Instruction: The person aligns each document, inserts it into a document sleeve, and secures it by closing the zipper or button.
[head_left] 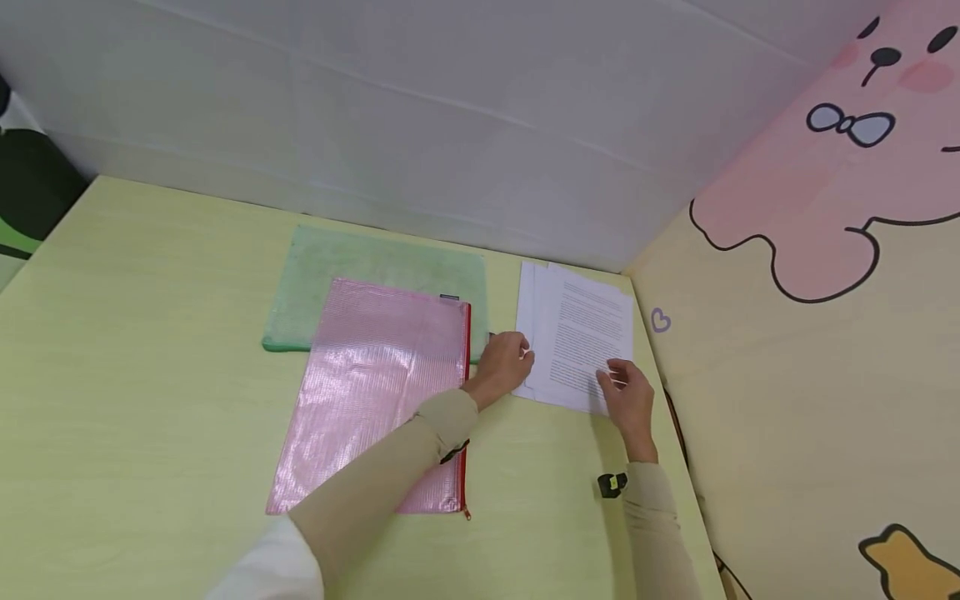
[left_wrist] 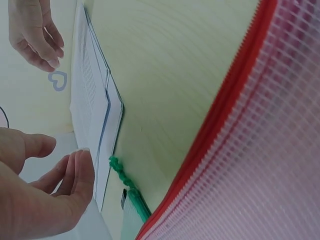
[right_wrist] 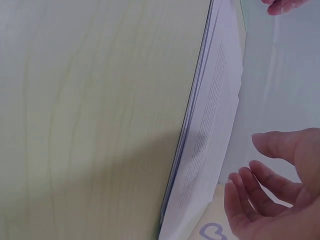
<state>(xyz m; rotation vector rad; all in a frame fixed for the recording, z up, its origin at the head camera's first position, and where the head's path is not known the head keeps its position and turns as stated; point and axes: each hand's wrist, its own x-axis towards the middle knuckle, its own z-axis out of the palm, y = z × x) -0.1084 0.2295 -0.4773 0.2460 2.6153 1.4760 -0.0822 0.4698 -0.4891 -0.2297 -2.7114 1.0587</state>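
Observation:
A stack of printed papers (head_left: 592,333), its sheets slightly out of line, lies at the table's far right corner. By the stack's left edge is my left hand (head_left: 506,362), fingers curved and thumb apart in the left wrist view, with nothing held; whether its fingertips touch the sheets I cannot tell. Over the lower right corner of the papers hovers my right hand (head_left: 628,400). Its bent fingers (right_wrist: 245,195) and thumb stand apart, gripping nothing. Left of the papers lies a pink mesh zip pouch (head_left: 375,358) with a red zipper, partly beneath my left forearm.
A green zip pouch (head_left: 375,250) lies under the pink pouch's upper part, near the back wall (head_left: 450,125). Its green zipper end (left_wrist: 122,175) sticks out towards the papers. The right wall (head_left: 787,375), with cartoon drawings, borders the table (head_left: 150,375).

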